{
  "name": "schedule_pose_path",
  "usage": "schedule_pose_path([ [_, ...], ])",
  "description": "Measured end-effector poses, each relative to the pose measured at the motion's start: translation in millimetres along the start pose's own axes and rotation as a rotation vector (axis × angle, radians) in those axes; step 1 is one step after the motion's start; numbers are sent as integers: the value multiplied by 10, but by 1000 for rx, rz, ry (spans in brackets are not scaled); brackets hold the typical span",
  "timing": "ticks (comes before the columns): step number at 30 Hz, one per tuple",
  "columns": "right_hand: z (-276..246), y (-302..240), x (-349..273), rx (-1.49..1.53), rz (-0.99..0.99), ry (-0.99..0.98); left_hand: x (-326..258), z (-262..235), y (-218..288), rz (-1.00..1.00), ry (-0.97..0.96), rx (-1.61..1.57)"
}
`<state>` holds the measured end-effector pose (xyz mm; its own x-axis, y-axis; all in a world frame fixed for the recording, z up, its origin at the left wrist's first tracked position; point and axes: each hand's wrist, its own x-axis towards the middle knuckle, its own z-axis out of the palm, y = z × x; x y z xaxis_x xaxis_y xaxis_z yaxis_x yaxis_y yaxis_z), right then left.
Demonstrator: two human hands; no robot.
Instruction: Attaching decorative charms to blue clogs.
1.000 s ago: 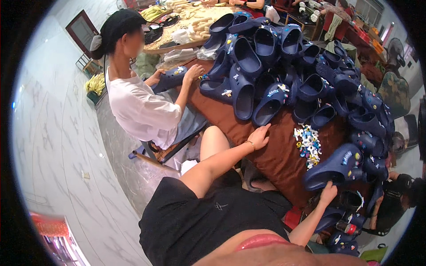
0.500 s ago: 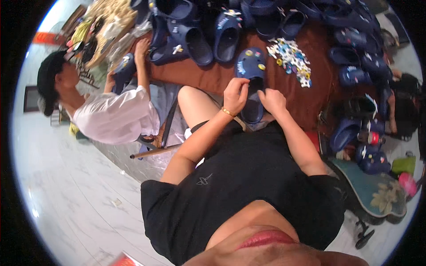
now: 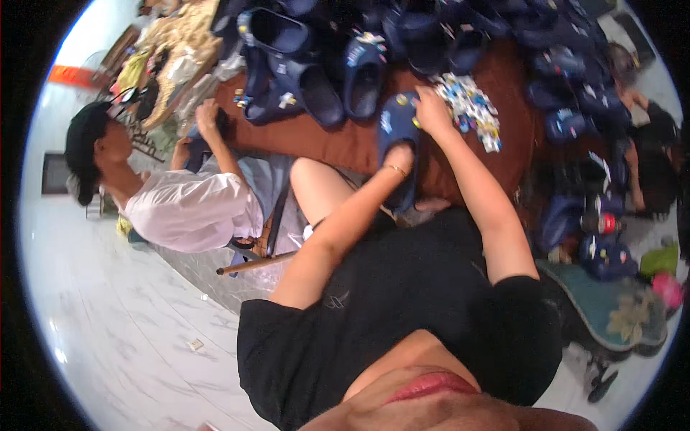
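Head view shows my left hand closed round the heel end of a navy blue foam clog, pinning it flat on the brown cloth-covered worktop just in front of my knees. My right hand sits at the clog's toe, fingers pinched together; I cannot tell whether a charm is between them. Just right of that hand lies a scatter of small white and multicoloured shoe charms.

I judge the risk to be the loose pile: a sweep of my right forearm could push charms off the near edge of the cloth. The clog could also twist under the left hand if pressed at one end only.

Far across the worktop is a heap of more navy clogs. To the left a person in a white shirt handles another clog. An orange rectangular sign shows at far left.
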<state>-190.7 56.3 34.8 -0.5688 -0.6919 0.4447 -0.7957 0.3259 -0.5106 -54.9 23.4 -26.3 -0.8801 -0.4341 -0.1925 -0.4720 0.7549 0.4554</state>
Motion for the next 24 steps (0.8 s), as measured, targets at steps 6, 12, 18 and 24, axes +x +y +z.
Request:
schedule_pose_path([
  [6, 63, -439, 5, -329, 44, -317, 9, 300, -169, 15, 50, 27],
  [12, 149, -119, 240, -182, 27, -324, -47, 56, 0, -6, 60, -138],
  [18, 66, -183, 354, 3, 160, -482, 7, 71, -27, -185, 16, -222],
  [24, 130, -231, 187, -77, 213, -411, -53, 113, -35, -100, -88, -141],
])
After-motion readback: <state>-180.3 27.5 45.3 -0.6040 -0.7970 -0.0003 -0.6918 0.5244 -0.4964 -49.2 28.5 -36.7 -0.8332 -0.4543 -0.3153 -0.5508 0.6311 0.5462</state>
